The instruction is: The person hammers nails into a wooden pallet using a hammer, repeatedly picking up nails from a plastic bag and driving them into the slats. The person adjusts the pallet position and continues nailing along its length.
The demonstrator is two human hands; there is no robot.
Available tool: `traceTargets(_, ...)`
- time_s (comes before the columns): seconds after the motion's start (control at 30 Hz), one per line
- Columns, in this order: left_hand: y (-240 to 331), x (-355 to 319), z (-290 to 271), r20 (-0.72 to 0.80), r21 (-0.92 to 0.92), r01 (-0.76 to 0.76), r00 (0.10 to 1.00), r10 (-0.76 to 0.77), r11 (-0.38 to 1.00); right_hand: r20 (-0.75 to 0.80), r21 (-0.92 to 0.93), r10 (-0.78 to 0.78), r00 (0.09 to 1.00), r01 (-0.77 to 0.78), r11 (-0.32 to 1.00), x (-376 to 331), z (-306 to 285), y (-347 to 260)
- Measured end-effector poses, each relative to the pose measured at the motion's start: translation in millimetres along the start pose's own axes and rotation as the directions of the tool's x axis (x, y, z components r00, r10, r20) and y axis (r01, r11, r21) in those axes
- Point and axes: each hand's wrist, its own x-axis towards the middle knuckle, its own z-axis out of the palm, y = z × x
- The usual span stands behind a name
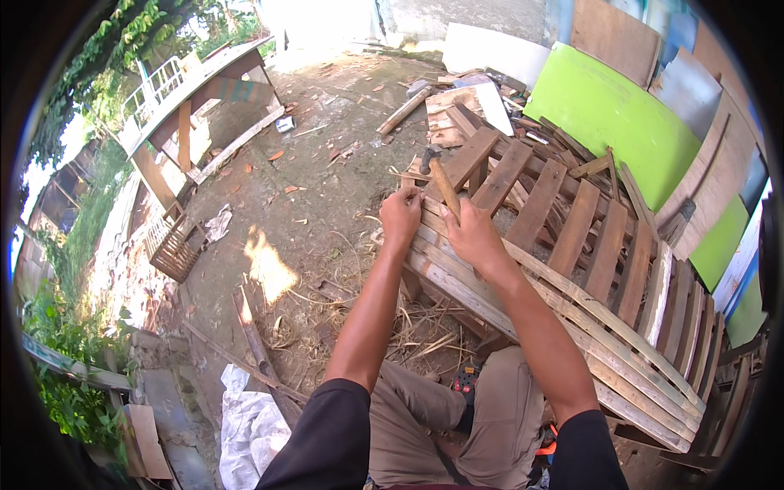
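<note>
Right grip (474, 238) around hammer handle (443, 184), head (428, 160) beyond, near left grip (401, 216)

Bright daylight | white glare (322, 20) top centre | sharp sun patch (268, 268) on shaded ground (318, 196) | fisheye-bent edges, black rim (12, 457)

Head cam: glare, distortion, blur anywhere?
Head view: top centre blown out white, sunlit patch bright on the ground. Head view: pale slats bow near the dark round rim. Head view: left hand, right hand and hammer look fairly sharp.
</note>
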Motion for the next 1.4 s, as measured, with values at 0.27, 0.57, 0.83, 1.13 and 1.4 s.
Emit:
traceTargets(0.27,-8,-1,2,-0.010,-0.046,-0.005,1.000,0.005,0.999,0.099,-0.128,0.006,0.995,0.007,0.992,-1,14,6)
traceTargets(0.57,3,-1,-1,0.029,0.001,0.059,0.998,-0.059,0.998,0.086,-0.085,-0.003,0.996,0.010,0.996,2,8,7)
traceTargets(0.83,4,-1,-4,0.029,-0.010,0.086,0.996,-0.085,0.996,0.028,-0.061,-0.034,0.999,0.035,0.998,0,11,2)
traceTargets(1.13,8,0,-4,0.073,-0.055,0.103,0.992,-0.099,0.993,0.075,-0.088,0.044,0.996,-0.037,0.995,6,6,6)
traceTargets(1.4,-9,15,1,0.015,0.050,0.312,0.950,-0.313,0.949,0.038,0.035,0.101,0.994,-0.103,0.994,9,-12,-3)
